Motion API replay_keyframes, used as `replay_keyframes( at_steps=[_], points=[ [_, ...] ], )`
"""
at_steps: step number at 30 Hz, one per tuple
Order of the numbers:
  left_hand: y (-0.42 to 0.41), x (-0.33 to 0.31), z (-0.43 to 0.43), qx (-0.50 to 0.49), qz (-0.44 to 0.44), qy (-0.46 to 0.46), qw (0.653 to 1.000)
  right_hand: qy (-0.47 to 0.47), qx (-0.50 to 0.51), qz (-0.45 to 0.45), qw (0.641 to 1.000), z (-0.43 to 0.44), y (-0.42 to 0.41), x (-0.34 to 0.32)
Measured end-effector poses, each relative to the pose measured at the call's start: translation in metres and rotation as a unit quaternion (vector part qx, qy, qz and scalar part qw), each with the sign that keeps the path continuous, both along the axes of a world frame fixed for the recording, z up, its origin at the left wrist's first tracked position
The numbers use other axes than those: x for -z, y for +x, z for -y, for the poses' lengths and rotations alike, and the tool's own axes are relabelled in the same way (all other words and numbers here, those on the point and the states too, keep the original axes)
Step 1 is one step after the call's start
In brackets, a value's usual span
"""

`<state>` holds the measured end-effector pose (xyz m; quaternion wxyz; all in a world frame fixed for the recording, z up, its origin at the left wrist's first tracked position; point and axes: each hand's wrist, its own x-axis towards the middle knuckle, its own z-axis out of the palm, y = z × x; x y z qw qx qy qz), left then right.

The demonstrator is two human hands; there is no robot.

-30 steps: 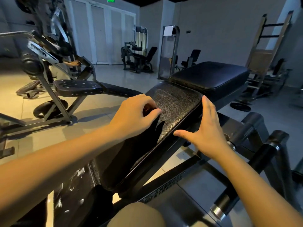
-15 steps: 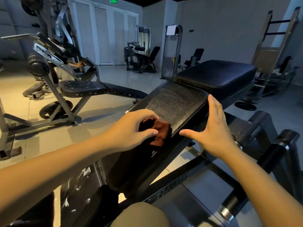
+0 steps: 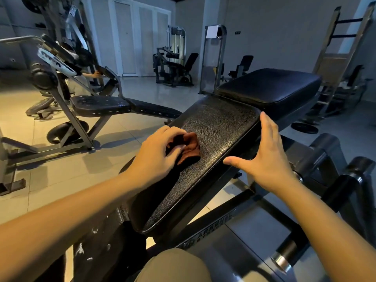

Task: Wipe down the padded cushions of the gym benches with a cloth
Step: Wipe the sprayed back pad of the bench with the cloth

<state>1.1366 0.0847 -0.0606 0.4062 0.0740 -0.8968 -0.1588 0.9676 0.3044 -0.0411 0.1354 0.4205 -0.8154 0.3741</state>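
A black textured bench cushion (image 3: 215, 139) slopes up and away in front of me. My left hand (image 3: 156, 149) grips a bunched brown cloth (image 3: 190, 147) and holds it against the left middle of that cushion. My right hand (image 3: 264, 157) is flat with straight fingers, its palm against the cushion's right edge and the thumb spread toward the cloth. Beyond the top end sits a second, thicker black cushion (image 3: 272, 86).
Black steel frame tubes and a roller (image 3: 341, 180) stand close on my right. Another bench with a black seat (image 3: 101, 105) stands on the tiled floor to the left. A weight plate (image 3: 304, 128) lies on the floor at right. More machines line the back wall.
My left hand has slid the cloth down the cushion toward me and then a little back up. The right hand stays on the cushion's right edge.
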Motion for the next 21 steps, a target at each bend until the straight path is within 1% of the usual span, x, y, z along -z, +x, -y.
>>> replay_keyframes(
  at_steps=[1, 3, 4, 6, 8, 10, 12, 13, 15, 18, 19, 21],
  points=[
    [-0.01, -0.003, 0.015, -0.033, -0.005, 0.018, 0.999, -0.002, -0.002, 0.002, 1.0, 0.0, 0.0, 0.0],
    [-0.026, -0.011, 0.039, -0.114, -0.002, 0.088, 0.99, -0.001, -0.006, 0.007, 1.0, -0.001, 0.001, 0.0],
    [-0.032, -0.013, 0.044, -0.137, -0.003, 0.11, 0.985, 0.0, -0.007, 0.008, 1.0, -0.001, 0.001, 0.0],
    [-0.036, -0.013, 0.029, -0.118, -0.02, 0.106, 0.987, -0.001, -0.006, 0.007, 1.0, -0.001, 0.001, -0.001],
    [-0.028, -0.012, -0.004, -0.041, -0.038, 0.068, 0.996, -0.006, -0.003, 0.001, 1.0, 0.0, 0.0, 0.0],
    [-0.018, -0.013, -0.03, 0.025, -0.04, 0.009, 0.999, -0.009, 0.001, -0.005, 1.0, 0.0, -0.002, 0.001],
    [-0.021, -0.015, -0.029, 0.029, -0.043, -0.045, 0.998, -0.007, 0.0, -0.007, 1.0, 0.001, -0.002, 0.002],
    [-0.026, -0.016, -0.021, 0.018, -0.046, -0.05, 0.998, -0.006, -0.001, -0.005, 1.0, 0.001, -0.002, 0.002],
    [-0.043, -0.02, 0.002, -0.031, -0.057, -0.005, 0.998, -0.002, -0.003, 0.001, 1.0, 0.0, -0.002, 0.002],
    [-0.064, -0.03, 0.027, -0.115, -0.07, 0.099, 0.986, -0.006, -0.01, 0.009, 1.0, -0.001, -0.001, 0.002],
    [-0.067, -0.033, 0.023, -0.116, -0.071, 0.11, 0.985, -0.008, -0.011, 0.008, 1.0, -0.001, -0.001, 0.001],
    [-0.064, -0.033, 0.002, -0.072, -0.064, 0.081, 0.992, -0.011, -0.011, 0.005, 1.0, 0.0, -0.001, 0.001]
  ],
)
